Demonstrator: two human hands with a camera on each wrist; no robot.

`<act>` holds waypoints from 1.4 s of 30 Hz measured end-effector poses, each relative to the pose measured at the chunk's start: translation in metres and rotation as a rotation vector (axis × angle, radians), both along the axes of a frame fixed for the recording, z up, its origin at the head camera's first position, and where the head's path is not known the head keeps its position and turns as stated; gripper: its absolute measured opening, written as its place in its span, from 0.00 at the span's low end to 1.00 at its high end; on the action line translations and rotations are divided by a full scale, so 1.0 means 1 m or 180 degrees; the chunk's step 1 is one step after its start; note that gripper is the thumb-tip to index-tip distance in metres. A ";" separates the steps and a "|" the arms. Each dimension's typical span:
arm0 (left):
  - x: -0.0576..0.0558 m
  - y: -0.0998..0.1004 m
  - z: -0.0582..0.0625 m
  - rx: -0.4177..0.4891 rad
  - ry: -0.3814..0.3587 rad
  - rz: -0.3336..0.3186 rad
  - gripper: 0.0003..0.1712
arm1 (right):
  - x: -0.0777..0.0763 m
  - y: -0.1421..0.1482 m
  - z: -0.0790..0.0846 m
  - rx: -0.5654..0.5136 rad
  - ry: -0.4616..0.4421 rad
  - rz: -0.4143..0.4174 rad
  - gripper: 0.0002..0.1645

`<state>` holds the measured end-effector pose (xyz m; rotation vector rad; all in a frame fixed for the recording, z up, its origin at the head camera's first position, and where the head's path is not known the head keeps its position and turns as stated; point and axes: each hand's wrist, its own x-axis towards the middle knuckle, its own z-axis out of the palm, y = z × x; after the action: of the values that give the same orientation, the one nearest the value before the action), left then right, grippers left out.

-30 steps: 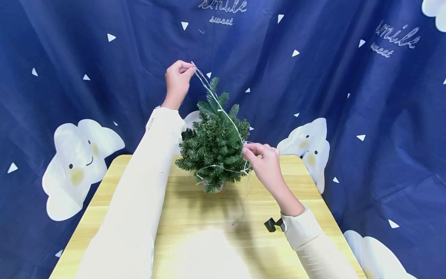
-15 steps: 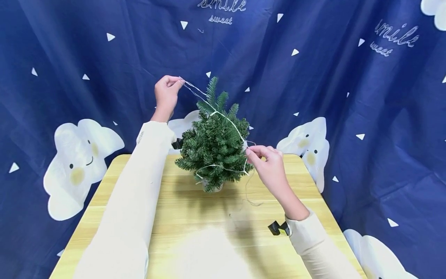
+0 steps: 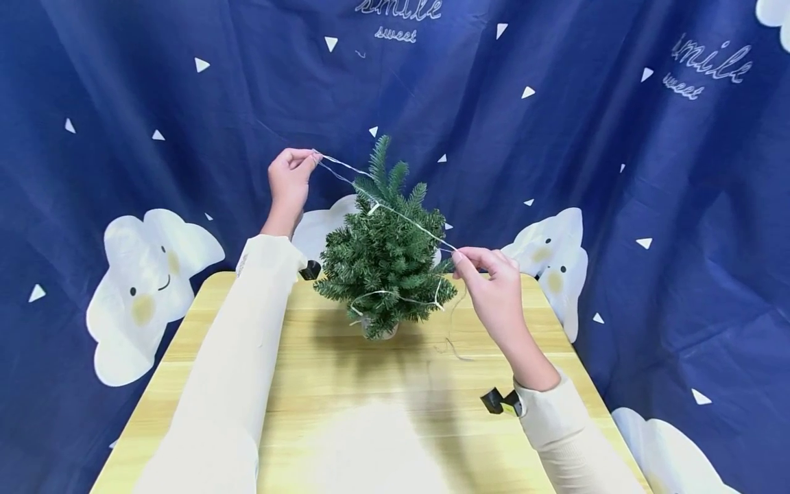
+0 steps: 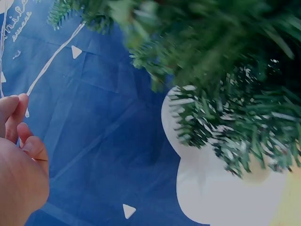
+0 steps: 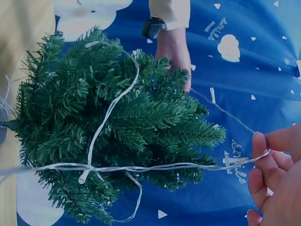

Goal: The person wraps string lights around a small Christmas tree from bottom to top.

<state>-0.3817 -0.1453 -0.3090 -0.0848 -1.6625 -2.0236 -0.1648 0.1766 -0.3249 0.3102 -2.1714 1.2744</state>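
Note:
A small green artificial Christmas tree stands on the table. My left hand, to its upper left, pinches a white-wired string of lights between thumb and fingertips. On the tree's right side my right hand pinches the same string. Between the hands the string runs slantwise across the upper branches. A lower stretch of it lies across the bottom branches, and a thin loose length hangs below my right hand. In the right wrist view, the wire passes over the branches to my right fingers.
The light wooden table carries the tree near its back edge. A blue curtain with white clouds and triangles hangs behind and on both sides. Black wrist cameras sit at the cuffs.
My left hand has come down and to the left, holding the string. My right hand has shifted slightly right. The string now crosses the tree at a flatter slant.

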 end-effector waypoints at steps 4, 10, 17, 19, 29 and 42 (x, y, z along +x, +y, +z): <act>0.004 -0.006 -0.008 -0.0025 -0.0006 0.0018 0.03 | 0.001 -0.002 -0.001 0.0025 0.0037 0.0010 0.10; 0.010 -0.011 -0.023 -0.0077 -0.0032 0.0034 0.03 | 0.003 -0.005 -0.003 0.0055 0.0042 0.0062 0.09; 0.010 -0.005 -0.043 -0.0329 -0.0099 0.0033 0.03 | 0.007 0.002 -0.004 0.0026 0.0016 -0.0013 0.09; 0.011 -0.004 -0.050 -0.0386 -0.0106 0.0049 0.01 | 0.009 0.002 -0.005 0.0032 0.0005 -0.0014 0.09; 0.021 -0.015 -0.078 -0.0746 -0.0249 0.0015 0.11 | 0.011 0.000 -0.010 0.0028 -0.0003 0.0017 0.08; 0.035 -0.029 -0.087 -0.0554 -0.0214 0.0052 0.08 | 0.012 -0.006 -0.010 0.0016 -0.0083 0.0031 0.08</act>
<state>-0.3471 -0.1740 -0.3957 -0.0643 -1.8731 -1.8853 -0.1526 0.1707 -0.3348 0.3083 -2.1978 1.2852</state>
